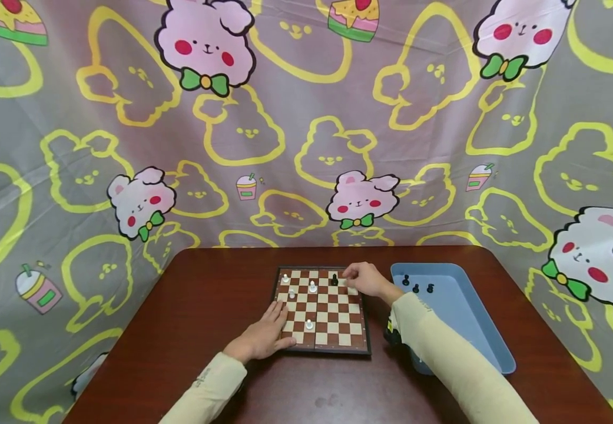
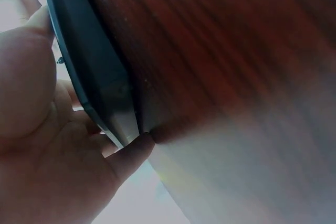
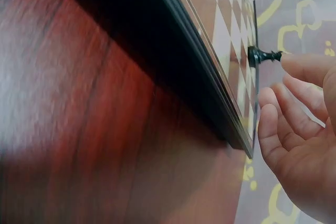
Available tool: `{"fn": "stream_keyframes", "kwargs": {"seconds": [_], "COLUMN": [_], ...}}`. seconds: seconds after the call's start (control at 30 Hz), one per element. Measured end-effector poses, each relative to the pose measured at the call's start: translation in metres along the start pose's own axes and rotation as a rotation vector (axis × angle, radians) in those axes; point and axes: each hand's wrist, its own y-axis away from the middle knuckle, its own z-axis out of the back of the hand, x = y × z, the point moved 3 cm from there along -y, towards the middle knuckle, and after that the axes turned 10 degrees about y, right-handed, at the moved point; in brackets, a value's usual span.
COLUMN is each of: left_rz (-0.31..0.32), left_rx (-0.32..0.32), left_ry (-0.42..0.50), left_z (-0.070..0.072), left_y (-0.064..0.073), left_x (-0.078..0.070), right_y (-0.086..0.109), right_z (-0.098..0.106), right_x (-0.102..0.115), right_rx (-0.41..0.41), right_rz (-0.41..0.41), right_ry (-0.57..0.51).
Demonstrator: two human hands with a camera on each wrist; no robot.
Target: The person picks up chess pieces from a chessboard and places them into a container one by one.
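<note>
A brown-and-cream chessboard [image 1: 332,306] lies on the table, with several white chess pieces [image 1: 312,287] and one black chess piece [image 1: 334,280] standing on it. My left hand [image 1: 266,333] rests along the board's left side, fingers extended over the edge squares and thumb by the near edge. The left wrist view shows the palm beside the board's dark rim [image 2: 97,51]. Over the far right corner hovers my right hand [image 1: 364,279], fingers loosely bent just right of the black piece. In the right wrist view a fingertip overlaps the top of that black piece [image 3: 262,56].
Right of the board stands a blue tray [image 1: 465,306], partly covered by the right sleeve, with three black pieces [image 1: 416,288] at its far end. The table [image 1: 216,282] is dark red wood. A patterned curtain [image 1: 295,176] hangs behind and at both sides.
</note>
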Motion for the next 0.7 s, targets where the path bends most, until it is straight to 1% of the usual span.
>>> {"fn": "stream_keyframes", "kwargs": {"seconds": [0.2, 0.37, 0.47, 0.57, 0.7], "left_rz": [0.004, 0.001, -0.008, -0.021, -0.018], "left_rx": [-0.002, -0.002, -0.007, -0.012, -0.010], "left_ry": [-0.005, -0.021, -0.012, -0.006, -0.003], "left_z": [-0.001, 0.000, 0.000, 0.000, -0.001], "left_y": [-0.001, -0.002, -0.002, -0.001, -0.001], "left_x": [0.000, 0.000, 0.000, 0.000, 0.000], "right_y": [-0.006, -0.009, -0.012, -0.015, -0.017], "right_z": [-0.010, -0.011, -0.013, -0.014, -0.017], "right_x": [0.003, 0.003, 0.004, 0.005, 0.008], "right_rx": [-0.019, -0.061, -0.074, -0.066, -0.047], "right_rz": [0.013, 0.038, 0.051, 0.050, 0.041], "right_ry": [-0.004, 0.010, 0.023, 0.030, 0.033]}}
